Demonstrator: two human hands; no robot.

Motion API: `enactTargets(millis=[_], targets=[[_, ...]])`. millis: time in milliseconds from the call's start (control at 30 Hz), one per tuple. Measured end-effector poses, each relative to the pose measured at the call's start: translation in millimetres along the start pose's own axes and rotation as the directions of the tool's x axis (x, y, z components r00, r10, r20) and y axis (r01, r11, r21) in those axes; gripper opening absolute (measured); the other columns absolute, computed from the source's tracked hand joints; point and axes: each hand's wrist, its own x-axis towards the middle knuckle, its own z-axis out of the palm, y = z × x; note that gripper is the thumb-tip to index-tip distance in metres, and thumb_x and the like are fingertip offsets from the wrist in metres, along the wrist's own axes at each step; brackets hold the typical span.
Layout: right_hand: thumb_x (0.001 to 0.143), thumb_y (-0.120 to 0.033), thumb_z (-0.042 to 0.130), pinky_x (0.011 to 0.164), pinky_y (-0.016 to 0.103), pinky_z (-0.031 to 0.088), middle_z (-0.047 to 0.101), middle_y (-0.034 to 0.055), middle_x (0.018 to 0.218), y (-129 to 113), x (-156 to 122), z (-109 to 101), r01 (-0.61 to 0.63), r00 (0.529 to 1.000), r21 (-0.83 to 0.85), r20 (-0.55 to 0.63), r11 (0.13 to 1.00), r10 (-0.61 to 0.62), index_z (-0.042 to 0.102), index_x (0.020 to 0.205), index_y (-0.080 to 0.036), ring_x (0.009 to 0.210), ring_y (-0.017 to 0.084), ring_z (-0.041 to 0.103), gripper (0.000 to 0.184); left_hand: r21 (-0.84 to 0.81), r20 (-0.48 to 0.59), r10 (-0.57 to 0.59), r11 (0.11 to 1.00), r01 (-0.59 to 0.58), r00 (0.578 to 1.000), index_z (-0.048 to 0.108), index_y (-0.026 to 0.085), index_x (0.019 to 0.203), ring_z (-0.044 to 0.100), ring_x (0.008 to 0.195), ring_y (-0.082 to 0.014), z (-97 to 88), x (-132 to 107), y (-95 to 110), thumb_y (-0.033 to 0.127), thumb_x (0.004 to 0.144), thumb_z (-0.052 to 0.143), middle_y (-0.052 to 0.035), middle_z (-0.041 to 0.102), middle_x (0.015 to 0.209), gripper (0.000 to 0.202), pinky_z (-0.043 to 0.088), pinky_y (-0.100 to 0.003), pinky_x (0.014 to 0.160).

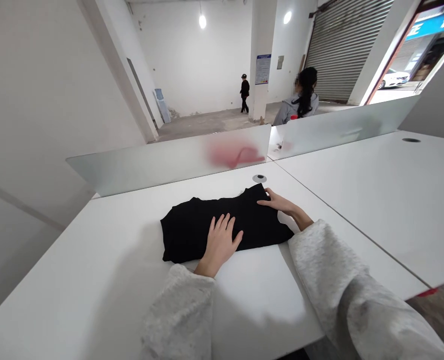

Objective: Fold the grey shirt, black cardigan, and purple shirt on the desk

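Observation:
A black folded garment lies flat on the white tabletop, longer from side to side than from front to back. Its exact kind does not show. My left hand rests flat on its front middle, fingers stretched out and a little apart. At the garment's far right corner, my right hand grips the edge, thumb on top and the other fingers partly hidden behind the cloth. The garment's right edge curves inward near my right wrist, with white tabletop showing there.
Frosted divider panels run along the back of the white table. Behind the garment is a round cable grommet. A seam separates this table from another on the right. A seated person and a walking person are beyond the dividers.

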Motion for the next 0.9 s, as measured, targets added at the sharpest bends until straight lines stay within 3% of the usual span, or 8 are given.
enactTargets(millis=[167, 300, 367, 467, 600, 667, 767, 900], targets=[[0.075, -0.041, 0.070, 0.069, 0.031, 0.058, 0.063, 0.0084, 0.107, -16, -18, -12, -0.074, 0.987, 0.106, 0.148, 0.992, 0.057, 0.034, 0.131, -0.021, 0.086, 0.021, 0.066, 0.070, -0.015, 0.019, -0.001, 1.000, 0.001, 1.000, 0.048, 0.016, 0.133, 0.037, 0.133, -0.0251, -3.7, 0, -4, 0.048, 0.095, 0.026, -0.0100, 0.047, 0.140, 0.054, 0.025, -0.047, 0.113], [0.070, -0.038, 0.073, 0.055, 0.027, 0.058, 0.059, 0.0090, 0.117, -28, -34, -25, -0.142, 0.919, 0.050, 0.379, 0.989, 0.113, 0.028, 0.141, -0.024, 0.080, 0.020, 0.066, 0.085, -0.026, 0.036, -0.013, 1.000, 0.014, 0.999, 0.047, 0.017, 0.133, 0.037, 0.133, -0.0243, -1.2, -1, -3, 0.048, 0.095, 0.025, -0.0083, 0.047, 0.141, 0.053, 0.025, -0.046, 0.112], [0.070, -0.035, 0.073, 0.051, 0.026, 0.057, 0.059, 0.0083, 0.117, -29, -35, -28, -0.123, 0.904, 0.029, 0.415, 0.992, 0.100, 0.022, 0.145, -0.025, 0.076, 0.018, 0.066, 0.091, -0.036, 0.037, -0.012, 0.999, 0.013, 0.999, 0.048, 0.017, 0.132, 0.037, 0.133, -0.0243, -0.6, -1, -2, 0.048, 0.095, 0.026, -0.0079, 0.047, 0.140, 0.052, 0.024, -0.047, 0.113], [0.073, -0.029, 0.069, 0.047, 0.024, 0.055, 0.061, 0.0063, 0.114, -32, -29, -25, -0.077, 0.940, 0.059, 0.336, 0.995, 0.053, 0.013, 0.147, -0.029, 0.067, 0.015, 0.063, 0.093, -0.092, 0.044, -0.025, 0.995, 0.029, 0.999, 0.047, 0.016, 0.133, 0.037, 0.133, -0.0243, -6.1, 3, -4, 0.047, 0.096, 0.027, -0.0088, 0.048, 0.140, 0.052, 0.022, -0.047, 0.113], [0.073, -0.020, 0.064, 0.058, 0.023, 0.056, 0.063, 0.0024, 0.111, -43, -21, -14, -0.001, 0.984, 0.219, 0.176, 0.976, -0.039, 0.022, 0.145, -0.032, 0.080, 0.016, 0.064, 0.085, -0.240, 0.081, -0.195, 0.948, 0.209, 0.977, 0.039, 0.016, 0.138, 0.051, 0.122, -0.0197, -20.7, 10, -23, 0.043, 0.097, 0.022, -0.0092, 0.056, 0.132, 0.052, 0.038, -0.035, 0.104], [0.072, -0.018, 0.064, 0.060, 0.022, 0.055, 0.064, 0.0016, 0.107, -52, -21, -7, 0.002, 0.992, 0.289, 0.122, 0.957, -0.039, 0.028, 0.144, -0.031, 0.082, 0.016, 0.064, 0.082, -0.213, 0.085, -0.241, 0.944, 0.254, 0.967, 0.038, 0.016, 0.139, 0.047, 0.126, -0.0209, -23.7, 12, -36, 0.043, 0.097, 0.022, -0.0098, 0.052, 0.136, 0.052, 0.035, -0.037, 0.106], [0.072, -0.020, 0.064, 0.055, 0.022, 0.053, 0.065, 0.0022, 0.103, -67, -21, 7, -0.020, 0.999, 0.379, 0.049, 0.925, 0.001, 0.035, 0.141, -0.029, 0.077, 0.016, 0.064, 0.075, -0.108, 0.160, -0.229, 0.963, 0.247, 0.960, 0.037, 0.014, 0.140, 0.029, 0.137, -0.0250, -18.7, 10, -50, 0.045, 0.097, 0.019, -0.0113, 0.038, 0.146, 0.056, 0.019, -0.048, 0.113], [0.069, -0.019, 0.064, 0.062, 0.022, 0.053, 0.066, -0.0005, 0.101, -95, -20, 30, 0.029, 0.997, 0.541, -0.080, 0.840, 0.017, 0.048, 0.131, -0.026, 0.079, 0.014, 0.063, 0.065, -0.081, 0.240, -0.244, 0.960, 0.269, 0.940, 0.030, 0.010, 0.144, 0.022, 0.140, -0.0258, -5.9, 6, -40, 0.045, 0.097, 0.014, -0.0129, 0.029, 0.150, 0.060, 0.015, -0.050, 0.113]])
